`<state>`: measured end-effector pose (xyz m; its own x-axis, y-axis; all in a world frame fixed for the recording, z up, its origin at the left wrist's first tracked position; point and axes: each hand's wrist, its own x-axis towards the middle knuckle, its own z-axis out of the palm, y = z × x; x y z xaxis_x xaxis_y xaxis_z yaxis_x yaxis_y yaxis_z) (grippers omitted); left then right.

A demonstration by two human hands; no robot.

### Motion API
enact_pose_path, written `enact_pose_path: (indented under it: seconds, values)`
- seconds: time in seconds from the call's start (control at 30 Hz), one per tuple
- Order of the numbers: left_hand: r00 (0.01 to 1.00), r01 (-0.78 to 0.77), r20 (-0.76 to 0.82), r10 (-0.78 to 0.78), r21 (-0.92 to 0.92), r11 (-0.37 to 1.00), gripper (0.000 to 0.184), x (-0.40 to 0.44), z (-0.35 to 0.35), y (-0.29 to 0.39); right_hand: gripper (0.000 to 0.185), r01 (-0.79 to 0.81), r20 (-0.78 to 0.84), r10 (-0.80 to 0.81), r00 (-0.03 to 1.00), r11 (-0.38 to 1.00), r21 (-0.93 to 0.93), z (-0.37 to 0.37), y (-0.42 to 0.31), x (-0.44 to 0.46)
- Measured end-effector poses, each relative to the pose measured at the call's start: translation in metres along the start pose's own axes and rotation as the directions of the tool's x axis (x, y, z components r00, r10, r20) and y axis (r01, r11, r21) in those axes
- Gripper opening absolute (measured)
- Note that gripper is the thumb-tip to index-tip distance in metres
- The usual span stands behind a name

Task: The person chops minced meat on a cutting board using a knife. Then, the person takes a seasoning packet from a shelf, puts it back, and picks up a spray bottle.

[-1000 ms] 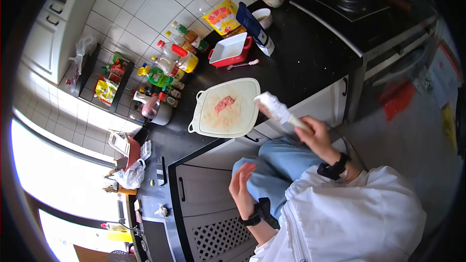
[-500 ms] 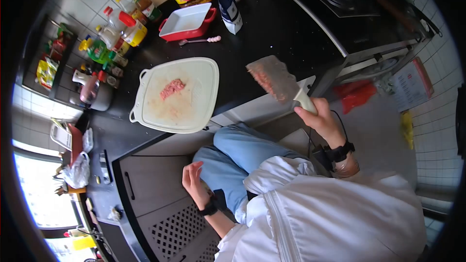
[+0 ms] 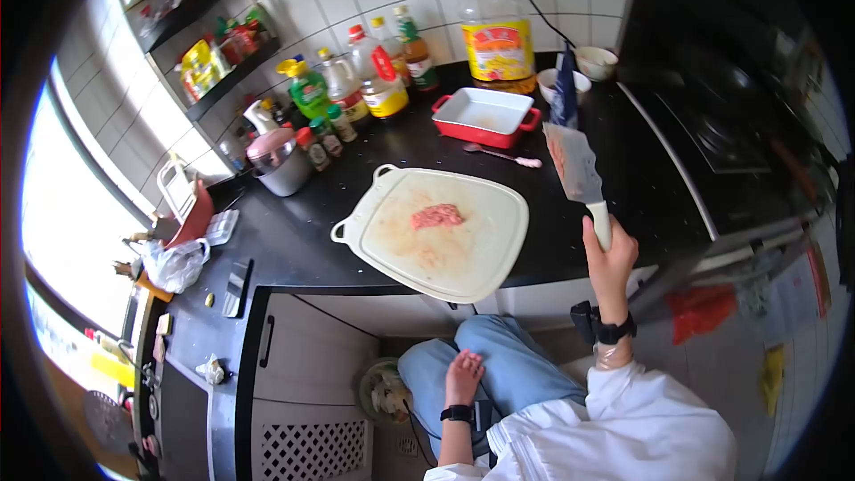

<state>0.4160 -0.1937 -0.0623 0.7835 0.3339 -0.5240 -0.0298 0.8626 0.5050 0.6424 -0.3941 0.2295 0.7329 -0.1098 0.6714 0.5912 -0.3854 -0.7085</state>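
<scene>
My right hand (image 3: pixel 611 254) is closed around the white handle of a cleaver (image 3: pixel 578 169), raised over the counter to the right of the cutting board. Minced meat (image 3: pixel 557 153) clings to the left side of its broad blade. On the pale cutting board (image 3: pixel 485 258) lies a small heap of minced meat (image 3: pixel 436 216), with pinkish smears around it. My left hand (image 3: pixel 464 380) hangs low in front of my thighs, below the counter edge, fingers loosely bent and holding nothing.
Behind the board stand a red baking dish (image 3: pixel 488 116), a pink-handled utensil (image 3: pixel 503 156), a dark blue packet (image 3: pixel 565 93) and a large oil jug (image 3: pixel 499 36). Several sauce bottles (image 3: pixel 374 71) line the wall. A stove (image 3: pixel 721 125) is at right, a phone (image 3: pixel 236 289) at left.
The view has turned and shifted, bringing more of the back wall in. My right hand has brought the cleaver up with its blade more upright. My left hand remains low near my legs.
</scene>
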Motion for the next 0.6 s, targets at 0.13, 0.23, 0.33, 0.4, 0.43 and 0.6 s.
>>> enact_pose_path:
  seconds: [0.13, 0.23, 0.33, 0.4, 0.43, 0.6]
  values:
    - [1.0, -0.014, 0.002, 0.014, 0.213, 0.977, 0.031, 0.005, 0.0, -0.012, 0.03, -0.039, 0.045, 0.046, 0.998, 0.989, -0.141, 0.006, -0.011, -0.017]
    - [0.999, -0.012, -0.035, 0.024, 0.308, 0.951, 0.034, 0.009, 0.004, -0.012, 0.022, 0.017, -0.012, -0.019, 1.0, 0.991, -0.131, 0.01, -0.016, -0.029]
    - [0.999, -0.016, -0.031, 0.029, 0.341, 0.94, 0.033, 0.007, 0.006, -0.011, 0.017, 0.057, -0.038, -0.062, 0.997, 0.993, -0.105, 0.013, -0.01, -0.035]
    - [0.999, -0.022, -0.027, 0.033, 0.352, 0.936, 0.033, 0.005, 0.005, -0.013, 0.014, 0.08, -0.059, -0.084, 0.995, 0.994, -0.074, 0.013, -0.006, -0.04]
    - [0.999, -0.021, -0.036, 0.036, 0.356, 0.934, 0.032, 0.005, 0.005, -0.013, 0.012, 0.099, -0.072, -0.106, 0.992, 0.991, -0.095, 0.015, -0.007, -0.041]
    - [0.997, -0.009, -0.07, 0.038, 0.373, 0.928, 0.029, 0.007, 0.009, -0.011, 0.007, 0.209, -0.072, -0.215, 0.974, 0.974, -0.088, 0.021, -0.001, -0.052]
